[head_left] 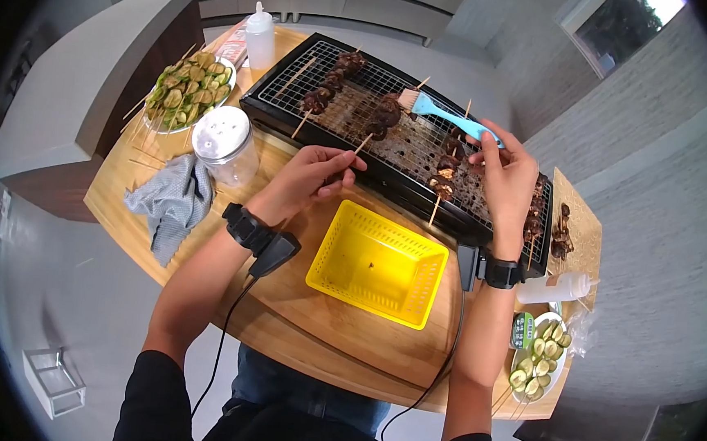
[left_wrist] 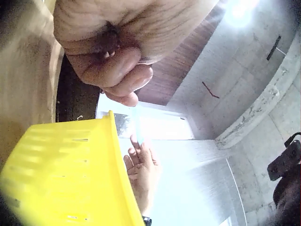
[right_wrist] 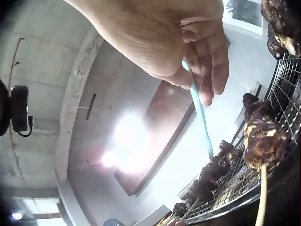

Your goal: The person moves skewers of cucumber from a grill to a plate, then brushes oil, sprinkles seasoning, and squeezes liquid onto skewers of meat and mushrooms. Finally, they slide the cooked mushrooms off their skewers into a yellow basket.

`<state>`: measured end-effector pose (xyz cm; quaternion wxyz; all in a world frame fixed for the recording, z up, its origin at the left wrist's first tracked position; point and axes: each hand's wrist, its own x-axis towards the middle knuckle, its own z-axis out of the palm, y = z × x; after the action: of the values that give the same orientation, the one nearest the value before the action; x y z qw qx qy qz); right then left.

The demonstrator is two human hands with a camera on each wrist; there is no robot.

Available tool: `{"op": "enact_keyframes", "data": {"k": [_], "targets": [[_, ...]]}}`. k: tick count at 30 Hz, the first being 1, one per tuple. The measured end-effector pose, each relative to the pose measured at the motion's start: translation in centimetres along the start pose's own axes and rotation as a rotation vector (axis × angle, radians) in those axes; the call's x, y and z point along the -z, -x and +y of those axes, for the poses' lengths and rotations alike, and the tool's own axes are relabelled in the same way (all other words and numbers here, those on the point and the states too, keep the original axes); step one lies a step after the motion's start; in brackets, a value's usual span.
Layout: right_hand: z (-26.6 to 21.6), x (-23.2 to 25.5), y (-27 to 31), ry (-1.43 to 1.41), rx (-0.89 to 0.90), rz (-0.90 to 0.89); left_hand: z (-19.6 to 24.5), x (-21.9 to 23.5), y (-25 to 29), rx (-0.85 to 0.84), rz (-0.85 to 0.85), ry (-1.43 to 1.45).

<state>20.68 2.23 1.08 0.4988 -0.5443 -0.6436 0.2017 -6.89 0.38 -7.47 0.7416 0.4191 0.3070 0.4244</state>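
Note:
My left hand (head_left: 317,175) pinches the bare stick end of a meat skewer (head_left: 384,118), whose dark meat pieces lie over the grill (head_left: 355,85). In my right hand (head_left: 507,179) is the light-blue handle of a basting brush (head_left: 451,117). The brush's pale bristles are right at the upper end of that skewer's meat. In the right wrist view the brush handle (right_wrist: 201,113) runs down from between thumb and fingers toward the meat. The left wrist view shows the curled fingers (left_wrist: 117,70) of my left hand, and the stick is hidden there.
A yellow basket (head_left: 377,263) stands in front of the grill. On the left are a shaker jar (head_left: 226,148), grey cloth (head_left: 176,200), squeeze bottle (head_left: 260,38) and plate of zucchini skewers (head_left: 189,90). Another squeeze bottle (head_left: 554,289) and zucchini plate (head_left: 540,360) are at right.

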Motion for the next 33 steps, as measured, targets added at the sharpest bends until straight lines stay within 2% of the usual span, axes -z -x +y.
{"op": "enact_keyframes", "data": {"k": [4,10,16,19,22,24,33], "targets": [[-0.4,0.4,0.0,0.078,-0.043,0.029,0.0,-0.1,0.0,-0.005,-0.003,0.005],[-0.5,-0.7,0.2,-0.109,0.033,0.024,0.1,-0.2,0.0,0.002,0.002,-0.01],[-0.4,0.0,0.1,0.002,0.042,0.015,0.3,-0.1,0.1,-0.002,0.003,-0.013],[-1.1,0.9,0.1,0.107,-0.021,0.052,0.6,-0.3,0.3,-0.005,0.014,-0.022],[-0.9,0.9,0.0,0.085,-0.021,0.05,0.7,-0.5,0.3,0.009,0.042,-0.039],[-1.4,0.3,0.2,-0.075,-0.004,0.012,0.8,-0.6,0.3,0.026,0.064,-0.053],[-0.7,0.2,0.2,-0.036,0.001,-0.002,0.2,-0.1,0.1,-0.003,0.066,-0.027]]}}
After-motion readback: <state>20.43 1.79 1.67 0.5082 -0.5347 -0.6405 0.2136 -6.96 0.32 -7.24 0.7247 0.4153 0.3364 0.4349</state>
